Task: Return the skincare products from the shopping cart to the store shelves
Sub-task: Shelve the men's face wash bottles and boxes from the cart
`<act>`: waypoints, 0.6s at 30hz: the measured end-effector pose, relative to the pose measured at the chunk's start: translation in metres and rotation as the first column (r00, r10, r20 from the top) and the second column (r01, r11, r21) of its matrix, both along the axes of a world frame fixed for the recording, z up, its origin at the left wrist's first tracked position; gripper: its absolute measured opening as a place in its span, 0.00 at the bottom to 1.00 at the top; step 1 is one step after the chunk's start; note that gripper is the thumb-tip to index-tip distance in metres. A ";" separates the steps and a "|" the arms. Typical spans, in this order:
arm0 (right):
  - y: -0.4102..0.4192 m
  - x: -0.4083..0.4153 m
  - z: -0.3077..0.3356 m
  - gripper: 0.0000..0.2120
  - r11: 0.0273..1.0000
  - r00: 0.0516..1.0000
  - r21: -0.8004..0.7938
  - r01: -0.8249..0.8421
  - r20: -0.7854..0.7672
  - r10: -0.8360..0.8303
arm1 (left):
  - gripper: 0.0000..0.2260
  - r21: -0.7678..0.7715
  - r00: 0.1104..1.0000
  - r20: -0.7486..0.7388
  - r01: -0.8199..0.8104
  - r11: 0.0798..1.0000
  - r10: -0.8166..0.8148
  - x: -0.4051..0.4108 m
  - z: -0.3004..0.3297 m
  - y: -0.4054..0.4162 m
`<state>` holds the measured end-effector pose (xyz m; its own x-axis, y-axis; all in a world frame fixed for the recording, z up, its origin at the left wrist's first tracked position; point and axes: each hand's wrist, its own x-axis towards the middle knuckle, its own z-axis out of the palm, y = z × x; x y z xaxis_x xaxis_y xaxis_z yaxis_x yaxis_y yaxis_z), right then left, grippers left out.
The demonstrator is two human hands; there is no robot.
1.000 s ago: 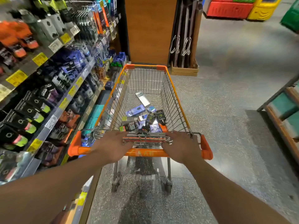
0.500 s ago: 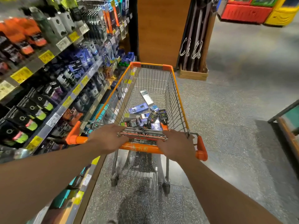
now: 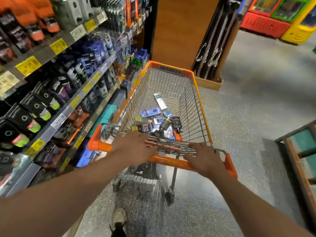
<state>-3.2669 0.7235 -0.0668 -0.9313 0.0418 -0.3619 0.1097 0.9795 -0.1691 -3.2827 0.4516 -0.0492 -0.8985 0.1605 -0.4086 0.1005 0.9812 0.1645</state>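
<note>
Lying heaped on the shopping cart (image 3: 196,103) floor just beyond its handle, the skincare products (image 3: 157,123) sit nearer the left hand (image 3: 135,147), released and reaching over the handle, than the right hand (image 3: 203,159), clenched around it

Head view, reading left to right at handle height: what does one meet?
Stocked store shelves → orange end cap of the cart handle → left hand → right hand → grey speckled floor → wooden green-panelled rack.
</note>
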 end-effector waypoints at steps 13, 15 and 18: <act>-0.013 -0.017 0.003 0.20 0.934 0.942 -0.195 0.300 -0.092 -0.322 | 0.38 0.129 0.983 0.162 0.067 0.989 -0.087 -0.013 -0.012 -0.013; -0.014 -0.021 0.002 0.19 0.924 0.933 -0.207 0.321 -0.096 -0.346 | 0.38 0.139 0.979 0.183 0.064 0.988 -0.089 -0.017 -0.012 -0.014; -0.013 -0.025 0.002 0.18 0.925 0.930 -0.192 0.329 -0.103 -0.352 | 0.36 0.153 0.981 0.177 0.058 0.987 -0.085 -0.020 -0.012 -0.014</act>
